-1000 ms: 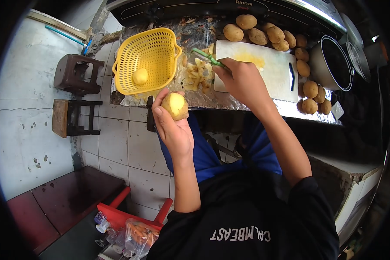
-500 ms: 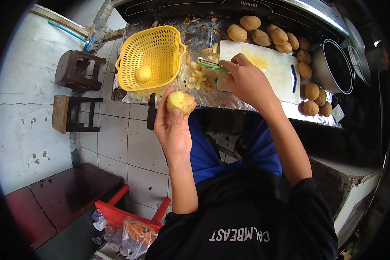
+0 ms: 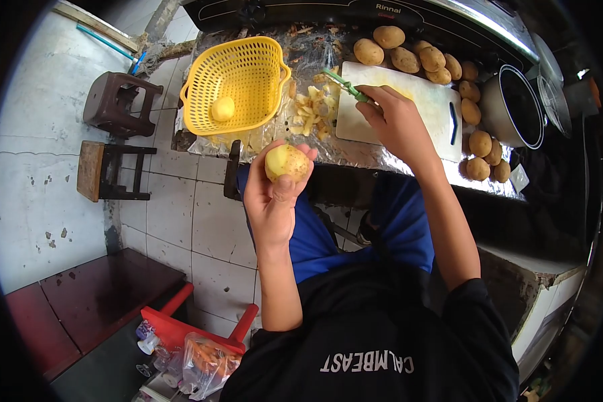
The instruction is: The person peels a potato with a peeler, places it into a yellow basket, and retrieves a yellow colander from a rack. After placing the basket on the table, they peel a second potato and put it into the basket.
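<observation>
From the head camera I see the left hand (image 3: 271,201) closed around a partly peeled potato (image 3: 287,163), held just in front of the counter edge. The right hand (image 3: 395,120) grips a green peeler (image 3: 345,84) over the corner of the cutting board (image 3: 425,100), above the peel pile (image 3: 313,110).

I judge the potato firm, fairly heavy for its size and slick where it is bare. The skinned patches look like poor purchase, so the ends are the better place to hold it.

I count one peeled potato (image 3: 222,108) in the single yellow basket (image 3: 248,74). About a dozen unpeeled potatoes (image 3: 405,59) ring the board, some of them overlapping. There is also one pot (image 3: 516,104) and two stools (image 3: 114,104).
</observation>
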`<state>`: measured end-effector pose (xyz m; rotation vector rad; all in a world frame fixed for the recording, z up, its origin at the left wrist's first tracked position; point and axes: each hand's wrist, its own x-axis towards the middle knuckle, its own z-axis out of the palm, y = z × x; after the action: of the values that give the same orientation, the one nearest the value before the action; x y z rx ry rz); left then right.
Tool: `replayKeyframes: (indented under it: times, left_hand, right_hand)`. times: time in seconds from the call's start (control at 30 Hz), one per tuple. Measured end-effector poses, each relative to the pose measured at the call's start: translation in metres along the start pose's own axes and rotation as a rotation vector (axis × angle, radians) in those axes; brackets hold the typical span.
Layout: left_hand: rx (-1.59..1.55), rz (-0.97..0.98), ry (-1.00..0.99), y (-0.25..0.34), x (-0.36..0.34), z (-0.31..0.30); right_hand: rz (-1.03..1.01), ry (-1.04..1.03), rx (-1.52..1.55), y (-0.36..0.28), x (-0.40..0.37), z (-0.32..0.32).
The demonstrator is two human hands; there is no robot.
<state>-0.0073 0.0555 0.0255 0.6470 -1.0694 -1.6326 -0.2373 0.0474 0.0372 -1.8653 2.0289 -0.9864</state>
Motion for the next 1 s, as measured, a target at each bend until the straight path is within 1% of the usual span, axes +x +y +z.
replayKeyframes:
  times: [0.03, 0.07, 0.13, 0.17, 0.23, 0.27, 0.3, 0.33, 0.37, 0.4, 0.47, 0.5, 0.53, 0.6, 0.63, 0.67, 0.73, 0.9, 1.0]
  left_hand:
    - [0.008, -0.003, 0.008, -0.002, 0.000, 0.000]
    - [0.007, 0.000, 0.005, -0.003, -0.001, -0.003]
    - [0.093, -0.009, -0.051, -0.002, -0.003, -0.008]
    - [0.066, -0.026, -0.018, -0.004, -0.003, -0.007]
    - [0.012, 0.000, -0.028, -0.002, -0.003, -0.002]
    - [-0.042, 0.025, -0.045, -0.001, -0.001, 0.001]
    - [-0.043, 0.029, -0.045, 0.001, 0.001, 0.005]
    - [-0.009, 0.006, 0.007, 0.003, 0.003, 0.009]
    - [0.025, -0.018, 0.059, 0.003, 0.004, 0.012]
    - [0.026, -0.018, 0.056, 0.001, 0.005, 0.013]
    - [-0.038, 0.013, 0.125, -0.005, 0.010, 0.012]
    - [-0.202, -0.057, 0.187, 0.002, 0.013, 0.021]
    - [-0.199, -0.058, 0.199, 0.004, 0.017, 0.017]
    - [-0.126, -0.197, 0.132, 0.009, 0.030, 0.014]
    - [-0.053, -0.145, 0.145, 0.013, 0.033, 0.023]
    - [-0.059, -0.151, 0.139, 0.015, 0.036, 0.029]
    - [0.166, -0.076, 0.076, 0.017, 0.042, 0.037]
    - [0.210, -0.108, 0.034, 0.015, 0.042, 0.039]
    - [0.196, -0.083, 0.065, 0.013, 0.044, 0.038]
  right_hand:
    - [0.037, 0.039, 0.134, 0.000, 0.002, -0.002]
    - [0.035, 0.042, 0.132, 0.000, 0.002, -0.004]
    - [0.245, -0.110, 0.227, -0.002, 0.001, -0.007]
    - [0.240, -0.108, 0.225, -0.004, 0.001, -0.010]
    - [0.298, -0.089, 0.408, -0.014, -0.004, -0.015]
    - [0.293, -0.090, 0.407, -0.015, -0.006, -0.013]
    - [0.203, -0.019, 0.351, -0.016, -0.007, -0.011]
    - [0.117, 0.052, 0.294, -0.015, -0.010, -0.009]
    - [0.097, 0.049, 0.264, -0.014, -0.007, -0.008]
    - [0.097, 0.052, 0.264, -0.014, -0.008, -0.008]
    - [0.178, -0.055, 0.388, -0.016, -0.006, -0.006]
    - [0.220, -0.091, 0.566, -0.024, -0.009, -0.008]
    - [0.221, -0.102, 0.570, -0.030, -0.014, -0.011]
    - [0.272, -0.221, 0.754, -0.039, -0.021, -0.022]
    - [0.311, -0.241, 0.804, -0.043, -0.024, -0.027]
    - [0.318, -0.235, 0.798, -0.044, -0.026, -0.031]
    - [0.291, -0.256, 0.794, -0.046, -0.027, -0.038]
    - [0.272, -0.225, 0.757, -0.046, -0.032, -0.042]
    - [0.279, -0.227, 0.779, -0.044, -0.033, -0.044]
